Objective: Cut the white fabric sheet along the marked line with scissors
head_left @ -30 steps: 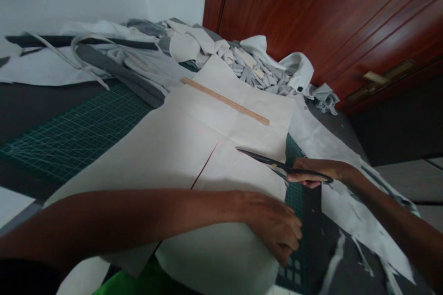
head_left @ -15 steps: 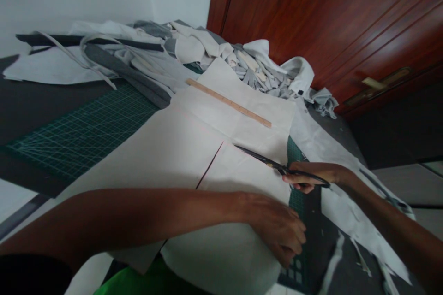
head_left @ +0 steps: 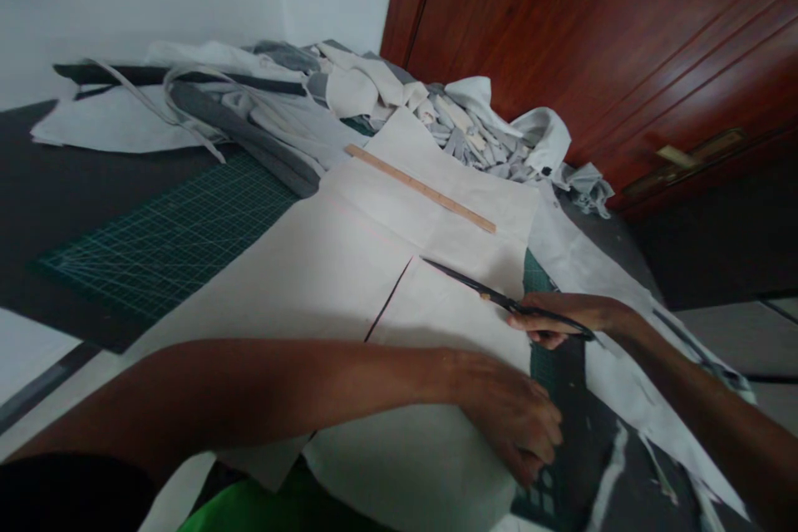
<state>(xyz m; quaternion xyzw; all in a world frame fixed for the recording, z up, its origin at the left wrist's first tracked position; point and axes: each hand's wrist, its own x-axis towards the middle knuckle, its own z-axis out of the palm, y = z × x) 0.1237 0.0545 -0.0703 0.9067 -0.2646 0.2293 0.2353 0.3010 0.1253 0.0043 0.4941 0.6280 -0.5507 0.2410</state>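
Observation:
A large off-white sheet of fabric [head_left: 299, 266] spreads in front of me, with a dark, red-edged slit [head_left: 390, 299] running through it towards me. My right hand [head_left: 554, 320] grips long black scissors [head_left: 465, 278] by their handles. Their tip lies just right of the slit's upper end, and the blades look close together along a faint red line. Across the near part of the fabric reaches my left arm. My left hand [head_left: 514, 416] is closed at the sheet's right edge, fingers curled and fingertips hidden; it seems to pinch the fabric there.
A wooden ruler [head_left: 421, 187] rests on the fabric's far part. Beneath is a green cutting mat [head_left: 168, 237] on a dark table [head_left: 37, 183]. Grey and white scraps [head_left: 461, 125] heap up at the back, before a reddish wooden door [head_left: 592, 33]. More white cloth [head_left: 636, 382] lies at right.
The scissors have moved slightly left over the fabric, their tip now closer to the slit's upper end. The whole view has shifted a little; both hands keep their grip.

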